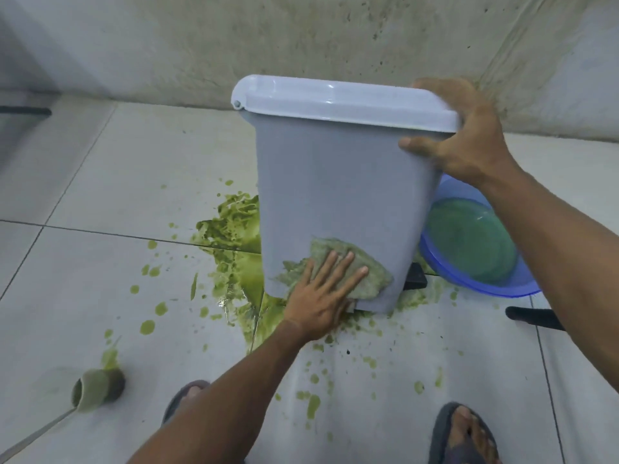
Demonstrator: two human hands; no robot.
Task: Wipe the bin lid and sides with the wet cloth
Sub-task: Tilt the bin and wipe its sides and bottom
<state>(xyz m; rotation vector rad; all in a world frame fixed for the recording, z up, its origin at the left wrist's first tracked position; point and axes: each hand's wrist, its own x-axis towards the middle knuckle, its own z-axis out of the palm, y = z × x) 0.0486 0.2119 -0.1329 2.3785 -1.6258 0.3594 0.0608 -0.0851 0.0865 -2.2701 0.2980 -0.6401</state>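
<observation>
Left hand point(323, 296) pressing cloth point(338, 266) flat on bin point(335, 182) side, right hand point(465, 135) gripping lid point(335, 98) corner — green spill point(234, 249) around.

The tiled floor point(100, 182) bears the bin point(335, 182), a blue basin point(522, 283), a tipped cup point(97, 390) and green spill point(234, 229).

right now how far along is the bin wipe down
Looks done: the lid and the upper near side of the bin show no green. In hand: the left hand presses the cloth flat on the lower near side while the right hand grips the lid corner. Left: the other sides are hidden, so unchecked, and the green spill lies around the base.
</observation>
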